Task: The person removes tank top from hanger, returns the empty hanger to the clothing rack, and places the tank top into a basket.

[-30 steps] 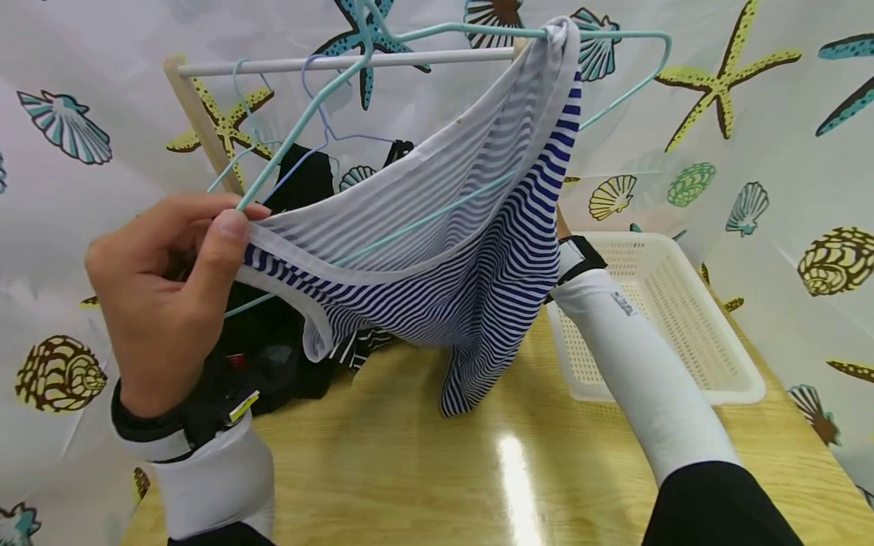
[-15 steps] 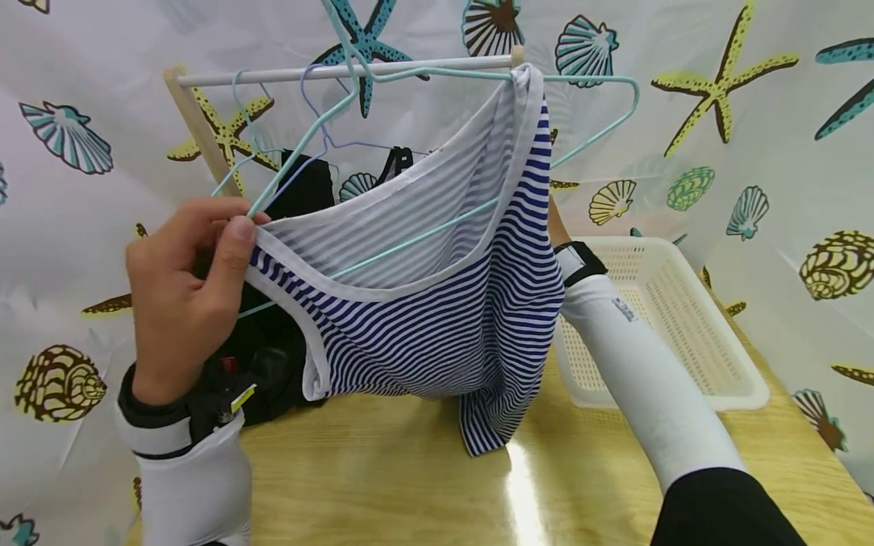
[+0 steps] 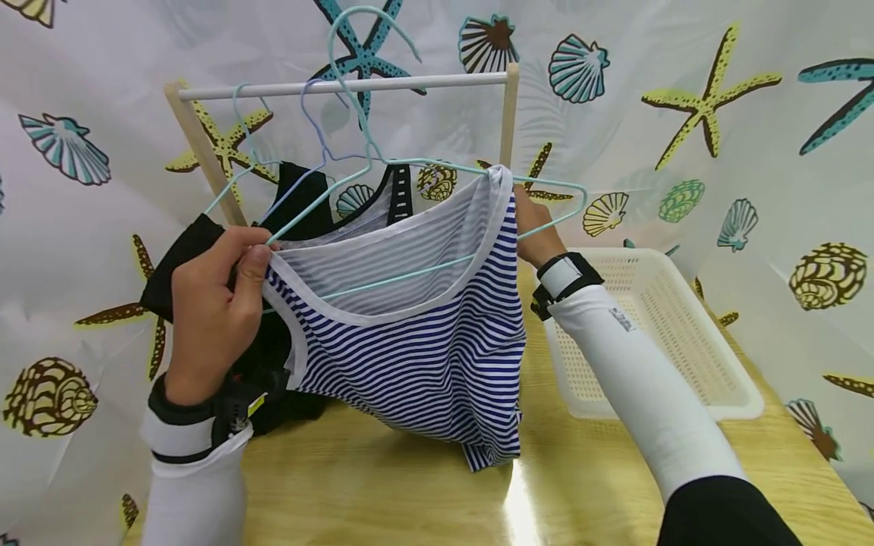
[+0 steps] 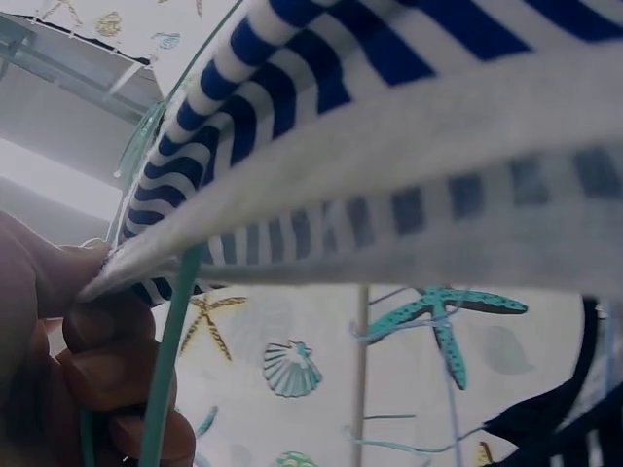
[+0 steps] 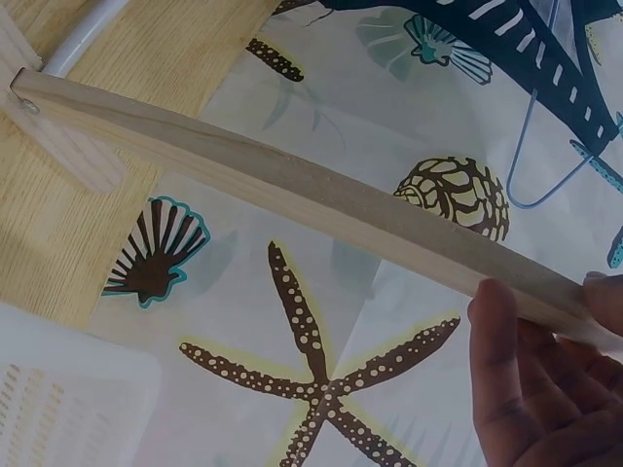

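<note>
A blue-and-white striped tank top (image 3: 410,364) with white trim hangs on a mint-green hanger (image 3: 437,267). My left hand (image 3: 215,303) pinches the top's left strap together with the hanger's left arm; in the left wrist view my left hand (image 4: 97,360) has its fingers curled round the hanger (image 4: 167,370). The right strap is over the hanger's other arm. Above the rail (image 3: 437,81) stands the hanger's hook, its tip clear of it. Behind the top, my right hand (image 3: 536,221), its fingertips hidden in the head view, grips the clothes rack's post (image 5: 292,180) between thumb and fingers.
A mint-green hanger (image 3: 253,129) and a lilac hanger (image 3: 315,125) hang from the rail with dark clothes (image 3: 180,262). A white basket (image 3: 672,349) stands at the right on the wooden table (image 3: 410,493). Behind is a shell-patterned curtain (image 3: 628,129).
The hanger and tank top have come lower in the head view, and the hook is now visible. My left hand has moved right and down. My right hand shows more beside the top.
</note>
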`<state>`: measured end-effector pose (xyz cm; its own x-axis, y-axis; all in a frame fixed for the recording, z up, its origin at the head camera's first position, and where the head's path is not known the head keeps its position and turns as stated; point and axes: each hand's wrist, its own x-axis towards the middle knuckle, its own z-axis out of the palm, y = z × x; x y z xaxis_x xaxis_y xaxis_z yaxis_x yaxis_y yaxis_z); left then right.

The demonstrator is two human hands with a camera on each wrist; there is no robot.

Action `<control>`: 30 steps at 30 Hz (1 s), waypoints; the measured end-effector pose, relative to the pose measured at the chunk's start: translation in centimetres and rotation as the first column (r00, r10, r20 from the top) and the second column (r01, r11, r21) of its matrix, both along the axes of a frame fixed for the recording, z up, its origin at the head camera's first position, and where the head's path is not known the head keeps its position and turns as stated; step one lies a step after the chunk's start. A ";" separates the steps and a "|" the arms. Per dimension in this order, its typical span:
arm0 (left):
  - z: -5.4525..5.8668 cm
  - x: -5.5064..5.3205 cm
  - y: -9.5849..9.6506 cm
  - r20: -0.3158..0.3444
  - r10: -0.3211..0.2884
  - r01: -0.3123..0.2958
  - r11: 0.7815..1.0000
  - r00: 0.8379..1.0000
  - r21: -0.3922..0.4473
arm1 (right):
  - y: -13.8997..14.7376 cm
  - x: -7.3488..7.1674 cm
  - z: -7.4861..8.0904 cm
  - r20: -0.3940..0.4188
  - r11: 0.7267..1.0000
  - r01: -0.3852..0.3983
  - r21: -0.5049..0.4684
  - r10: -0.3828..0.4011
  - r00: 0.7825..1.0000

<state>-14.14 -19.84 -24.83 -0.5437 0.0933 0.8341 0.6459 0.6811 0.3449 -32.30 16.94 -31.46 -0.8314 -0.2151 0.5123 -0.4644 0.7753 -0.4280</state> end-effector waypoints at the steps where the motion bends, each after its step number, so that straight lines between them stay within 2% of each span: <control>1: -0.3 -0.1 0.0 0.004 -0.001 0.001 1.000 1.000 0.000 | -0.1 0.0 0.0 0.008 1.000 0.005 -0.009 -0.005 1.000; 5: -1.5 -0.2 -0.2 0.032 0.016 -0.015 0.999 0.999 -0.039 | -0.4 0.1 0.0 0.051 0.996 0.006 -0.092 -0.001 0.999; 9: -2.6 -0.2 -0.5 0.061 0.023 -0.018 0.997 0.998 -0.078 | -0.5 0.5 0.2 0.062 0.987 -0.027 -0.156 0.037 0.997; 16: -4.3 -0.8 -0.9 0.069 -0.020 0.026 0.995 0.997 -0.095 | 0.1 0.4 -0.1 0.096 0.983 -0.068 -0.169 0.085 0.992; 23: -4.9 -0.7 -1.6 0.069 -0.032 0.037 0.997 0.997 -0.062 | 0.2 0.3 -0.2 0.151 0.989 -0.065 -0.129 0.085 0.985; 30: -5.1 -0.3 -2.1 0.081 -0.046 0.049 0.998 0.996 -0.029 | 0.6 -0.2 0.2 0.217 0.981 -0.086 -0.175 0.124 0.968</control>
